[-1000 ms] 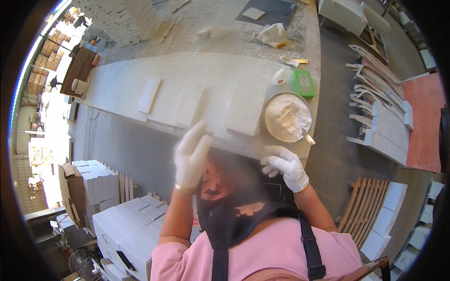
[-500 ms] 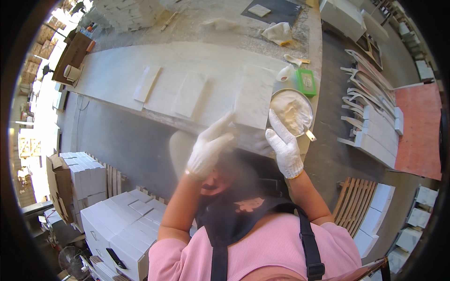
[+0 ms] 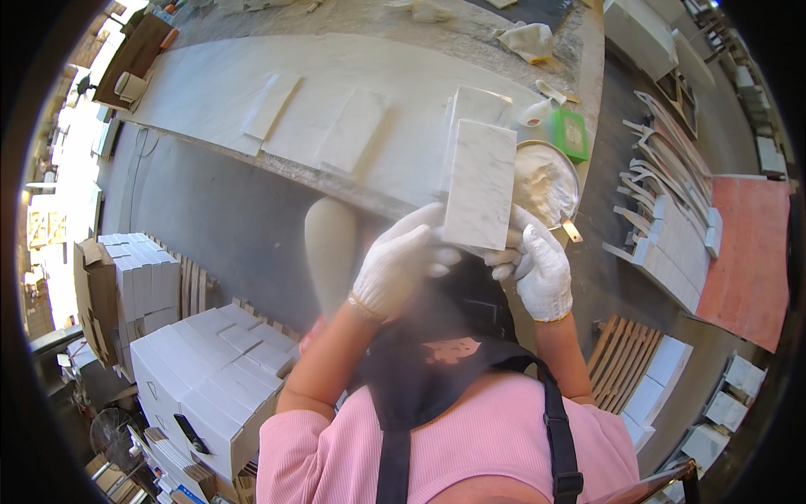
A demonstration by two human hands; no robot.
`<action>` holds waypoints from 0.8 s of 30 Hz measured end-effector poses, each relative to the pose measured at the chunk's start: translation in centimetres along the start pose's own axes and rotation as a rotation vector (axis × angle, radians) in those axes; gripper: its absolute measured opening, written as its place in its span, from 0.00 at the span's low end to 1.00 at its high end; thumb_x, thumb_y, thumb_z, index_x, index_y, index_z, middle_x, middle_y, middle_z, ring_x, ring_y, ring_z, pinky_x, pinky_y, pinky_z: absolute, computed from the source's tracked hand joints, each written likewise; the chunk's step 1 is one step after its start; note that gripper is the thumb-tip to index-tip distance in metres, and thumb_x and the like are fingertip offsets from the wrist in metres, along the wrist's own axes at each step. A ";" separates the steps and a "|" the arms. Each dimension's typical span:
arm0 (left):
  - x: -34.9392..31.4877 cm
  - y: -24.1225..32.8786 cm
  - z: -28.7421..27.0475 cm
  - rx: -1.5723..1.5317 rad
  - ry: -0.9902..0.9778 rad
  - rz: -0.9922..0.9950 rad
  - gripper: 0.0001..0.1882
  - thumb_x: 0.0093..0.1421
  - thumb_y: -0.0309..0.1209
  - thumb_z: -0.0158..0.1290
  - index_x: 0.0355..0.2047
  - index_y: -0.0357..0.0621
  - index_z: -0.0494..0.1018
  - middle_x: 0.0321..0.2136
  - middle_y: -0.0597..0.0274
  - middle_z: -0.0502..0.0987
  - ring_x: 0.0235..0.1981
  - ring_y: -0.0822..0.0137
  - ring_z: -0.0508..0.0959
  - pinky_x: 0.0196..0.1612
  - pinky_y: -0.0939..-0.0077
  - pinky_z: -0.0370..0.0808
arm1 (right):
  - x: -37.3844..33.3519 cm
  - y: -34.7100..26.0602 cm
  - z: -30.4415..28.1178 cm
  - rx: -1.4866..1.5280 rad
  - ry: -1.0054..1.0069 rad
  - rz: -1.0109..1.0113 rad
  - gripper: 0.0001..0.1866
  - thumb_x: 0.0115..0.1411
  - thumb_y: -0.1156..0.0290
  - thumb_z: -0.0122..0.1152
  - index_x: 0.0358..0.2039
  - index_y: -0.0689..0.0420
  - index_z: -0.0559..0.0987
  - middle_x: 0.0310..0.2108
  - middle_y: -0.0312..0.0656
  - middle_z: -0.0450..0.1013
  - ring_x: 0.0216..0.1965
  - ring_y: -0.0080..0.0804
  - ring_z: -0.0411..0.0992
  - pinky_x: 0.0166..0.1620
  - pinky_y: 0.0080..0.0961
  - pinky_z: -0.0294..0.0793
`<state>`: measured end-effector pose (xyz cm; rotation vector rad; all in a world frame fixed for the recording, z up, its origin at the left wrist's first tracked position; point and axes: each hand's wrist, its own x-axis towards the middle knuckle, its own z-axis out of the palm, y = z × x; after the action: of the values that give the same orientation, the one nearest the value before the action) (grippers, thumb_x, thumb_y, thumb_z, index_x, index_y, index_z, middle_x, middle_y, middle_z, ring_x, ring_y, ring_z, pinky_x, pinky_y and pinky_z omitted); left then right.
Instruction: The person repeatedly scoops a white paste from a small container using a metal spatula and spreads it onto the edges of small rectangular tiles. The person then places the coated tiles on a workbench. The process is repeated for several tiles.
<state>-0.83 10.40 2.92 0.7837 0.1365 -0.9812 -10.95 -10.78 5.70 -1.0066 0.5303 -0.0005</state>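
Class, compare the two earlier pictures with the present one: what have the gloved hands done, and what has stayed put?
Both hands, left hand and right hand, have taken hold of a marble tile at its lower edge and raised it upright. Earlier they held nothing. The tiles lying on the long slab and the bowl of paste stayed where they were.

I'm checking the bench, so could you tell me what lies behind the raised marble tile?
Behind the marble tile, held by both gloved hands, another pale tile shows on the workbench; its lower part is covered.

- A stone-tile workshop
- marble tiles (image 3: 353, 130) lie on a long dusty counter (image 3: 210, 84)
- stacked white boxes (image 3: 210, 370) stand on the floor
- more tiles lean in a row (image 3: 672, 218)
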 end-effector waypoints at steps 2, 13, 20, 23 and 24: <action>0.2 -0.1 0.0 -0.007 -0.007 0.003 0.34 0.68 0.38 0.54 0.69 0.35 0.59 0.55 0.51 0.75 0.42 0.59 0.82 0.40 0.72 0.80 | 0.1 -0.2 0.0 -0.019 -0.001 0.004 0.31 0.71 0.54 0.50 0.66 0.64 0.69 0.47 0.46 0.79 0.37 0.32 0.78 0.36 0.23 0.76; 1.4 0.0 1.3 0.341 0.037 0.000 0.25 0.71 0.43 0.49 0.58 0.36 0.71 0.49 0.56 0.79 0.43 0.64 0.81 0.43 0.70 0.78 | 0.2 -0.6 1.0 -0.282 0.018 -0.060 0.24 0.66 0.67 0.61 0.59 0.65 0.73 0.42 0.42 0.79 0.36 0.27 0.77 0.36 0.21 0.75; 0.6 -0.5 2.5 0.386 -0.029 -0.012 0.21 0.64 0.32 0.60 0.54 0.32 0.74 0.44 0.61 0.80 0.42 0.72 0.78 0.47 0.75 0.75 | -3.3 0.9 -0.5 -0.396 -0.019 0.055 0.28 0.60 0.70 0.69 0.58 0.68 0.73 0.51 0.46 0.77 0.49 0.29 0.75 0.51 0.28 0.76; -0.3 -1.3 2.5 0.436 -0.090 -0.105 0.23 0.62 0.32 0.62 0.54 0.32 0.74 0.45 0.61 0.80 0.43 0.72 0.78 0.48 0.74 0.76 | -2.7 0.3 -1.3 -0.424 0.040 -0.031 0.31 0.57 0.67 0.71 0.58 0.67 0.73 0.52 0.46 0.76 0.54 0.31 0.73 0.58 0.30 0.72; -0.5 -1.6 2.5 0.440 -0.103 -0.127 0.24 0.62 0.32 0.62 0.54 0.32 0.74 0.45 0.61 0.80 0.43 0.72 0.78 0.49 0.74 0.76 | -2.1 -0.2 -1.4 -0.346 0.028 -0.104 0.30 0.57 0.67 0.72 0.57 0.66 0.74 0.52 0.46 0.76 0.52 0.31 0.74 0.57 0.30 0.73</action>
<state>-2.97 8.65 4.14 1.1332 -0.1262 -1.1884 -13.34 -11.48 6.14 -1.3733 0.5132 -0.0162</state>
